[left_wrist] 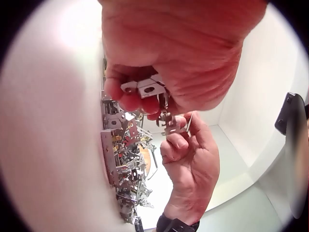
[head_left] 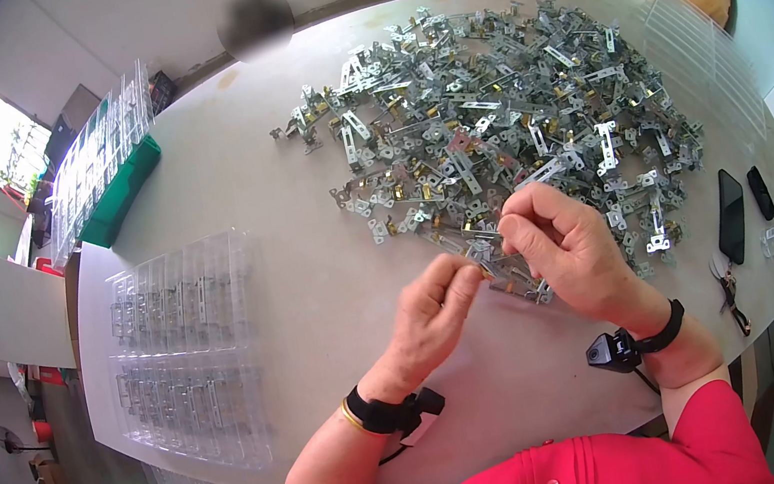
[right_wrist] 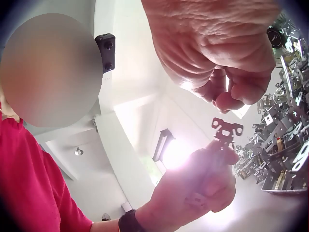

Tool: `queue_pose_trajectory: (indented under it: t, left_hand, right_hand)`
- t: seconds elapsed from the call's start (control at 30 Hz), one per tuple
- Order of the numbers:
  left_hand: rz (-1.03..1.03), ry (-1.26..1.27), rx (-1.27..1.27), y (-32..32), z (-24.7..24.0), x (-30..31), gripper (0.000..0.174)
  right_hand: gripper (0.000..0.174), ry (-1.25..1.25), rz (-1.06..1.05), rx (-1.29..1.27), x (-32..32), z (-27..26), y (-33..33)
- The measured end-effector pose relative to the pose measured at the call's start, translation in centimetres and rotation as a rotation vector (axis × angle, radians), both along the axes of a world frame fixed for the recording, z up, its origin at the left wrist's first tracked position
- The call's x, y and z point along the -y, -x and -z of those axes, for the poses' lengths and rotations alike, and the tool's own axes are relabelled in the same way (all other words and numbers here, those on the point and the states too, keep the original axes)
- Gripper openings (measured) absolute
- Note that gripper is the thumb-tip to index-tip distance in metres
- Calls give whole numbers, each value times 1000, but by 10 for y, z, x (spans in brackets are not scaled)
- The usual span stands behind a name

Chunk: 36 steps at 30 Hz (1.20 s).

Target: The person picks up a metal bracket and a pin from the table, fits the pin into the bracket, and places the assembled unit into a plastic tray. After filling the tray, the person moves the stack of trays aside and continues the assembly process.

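My left hand (head_left: 430,321) grips a small silvery metal bracket (right_wrist: 224,130) in its curled fingers. The bracket's holed end juts past the fingertips in the right wrist view, and its other end (left_wrist: 152,89) shows under the palm in the left wrist view. Just beside it, my right hand (head_left: 577,257) has thumb and forefinger pinched together on a thin, pale metal piece (left_wrist: 189,123), mostly hidden by the fingers. Both hands hover close together over the near edge of a large heap of metal brackets (head_left: 487,104), some with brass-coloured parts.
Clear plastic trays (head_left: 186,350) with brackets in rows lie at the left of the table (head_left: 327,373). A green bin (head_left: 121,195) stands behind them. Pliers (head_left: 730,294) and a black phone (head_left: 730,216) lie at the right, with a clear grid tray (head_left: 703,65) beyond.
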<state>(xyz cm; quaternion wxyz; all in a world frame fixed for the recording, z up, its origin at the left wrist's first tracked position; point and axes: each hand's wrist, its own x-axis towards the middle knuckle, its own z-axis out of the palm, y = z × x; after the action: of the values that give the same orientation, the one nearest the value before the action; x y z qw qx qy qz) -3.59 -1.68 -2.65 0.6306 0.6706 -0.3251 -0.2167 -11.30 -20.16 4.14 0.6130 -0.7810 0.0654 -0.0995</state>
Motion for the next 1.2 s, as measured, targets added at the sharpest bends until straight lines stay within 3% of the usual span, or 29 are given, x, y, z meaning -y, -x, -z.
queue_pose_trajectory:
  t: [0.03, 0.07, 0.3, 0.73, 1.2]
  left_hand:
    - [-7, 21, -291, -2, -1, -2, 23]
    - [-18, 42, -306, -5, -2, -3, 31]
    - [-43, 249, -512, -15, 0, -5, 34]
    - [-60, 190, -378, -14, 1, -6, 32]
    - [-56, 63, -162, -8, -4, -7, 27]
  right_hand:
    - [10, -108, 14, -37, 0, -4, 1]
    - [10, -108, 16, -35, 0, -4, 1]
    - [9, 76, -52, -88, -1, 5, 1]
    - [9, 218, -72, -79, -3, 4, 1]
    - [17, 134, -94, -113, -4, 10, 0]
